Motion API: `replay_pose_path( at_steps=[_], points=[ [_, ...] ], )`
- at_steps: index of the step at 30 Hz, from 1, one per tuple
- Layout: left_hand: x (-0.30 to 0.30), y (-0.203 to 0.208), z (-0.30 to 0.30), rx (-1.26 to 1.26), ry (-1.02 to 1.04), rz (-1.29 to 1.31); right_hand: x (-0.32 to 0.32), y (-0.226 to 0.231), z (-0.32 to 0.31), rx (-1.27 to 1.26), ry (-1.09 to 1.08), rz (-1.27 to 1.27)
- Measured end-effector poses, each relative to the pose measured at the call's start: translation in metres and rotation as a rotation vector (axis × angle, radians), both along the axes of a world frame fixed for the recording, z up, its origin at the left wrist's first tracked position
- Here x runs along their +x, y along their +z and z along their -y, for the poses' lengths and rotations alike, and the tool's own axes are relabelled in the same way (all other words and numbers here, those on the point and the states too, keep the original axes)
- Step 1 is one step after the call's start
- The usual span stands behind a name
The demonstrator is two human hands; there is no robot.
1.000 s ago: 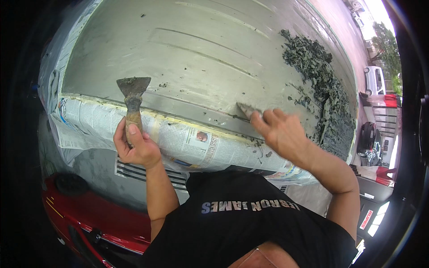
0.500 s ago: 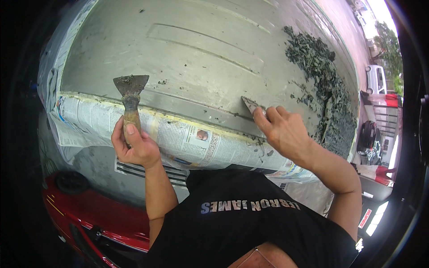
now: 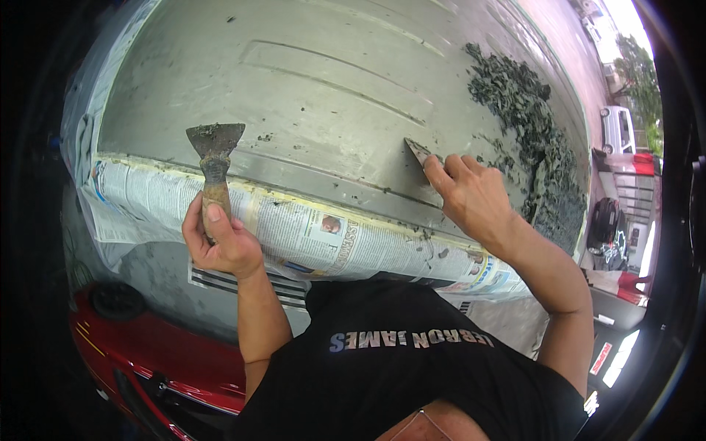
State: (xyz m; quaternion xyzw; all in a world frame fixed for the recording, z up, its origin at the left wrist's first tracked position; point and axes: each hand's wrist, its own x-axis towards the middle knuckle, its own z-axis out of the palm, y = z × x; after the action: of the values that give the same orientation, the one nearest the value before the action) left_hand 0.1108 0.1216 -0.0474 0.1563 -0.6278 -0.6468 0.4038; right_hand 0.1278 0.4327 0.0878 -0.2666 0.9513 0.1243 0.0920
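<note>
My left hand (image 3: 226, 242) is closed round the handle of a worn putty knife (image 3: 215, 151), its wide blade pointing away from me and crusted with residue. In my right hand (image 3: 474, 198) a flat metal scraper (image 3: 415, 151) is pinched, its blade against or just over the bare greyish panel (image 3: 331, 103). My fingers hide the rest of that scraper. Dark, crumpled paint scrapings (image 3: 526, 110) lie heaped on the panel's right side. Small dark flecks dot the metal round both tools.
Taped newspaper (image 3: 294, 224) covers the panel's near edge. A red car (image 3: 169, 353) stands close at the lower left. Beyond the panel's right side are a white van (image 3: 618, 128), a dark car (image 3: 605, 224) and a red-and-white barrier (image 3: 625, 283).
My right hand has moved the scraper slightly away from me and to the right, off the near ridge of the panel. The left hand and its putty knife have hardly moved.
</note>
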Motion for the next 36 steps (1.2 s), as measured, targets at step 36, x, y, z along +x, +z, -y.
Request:
replay_pose_path(
  at_steps=[36],
  points=[
    [0.0, 0.002, 0.0, 0.015, -0.002, -0.008, -0.014, -0.005, -0.001, 0.039, -0.037, -0.057]
  ],
)
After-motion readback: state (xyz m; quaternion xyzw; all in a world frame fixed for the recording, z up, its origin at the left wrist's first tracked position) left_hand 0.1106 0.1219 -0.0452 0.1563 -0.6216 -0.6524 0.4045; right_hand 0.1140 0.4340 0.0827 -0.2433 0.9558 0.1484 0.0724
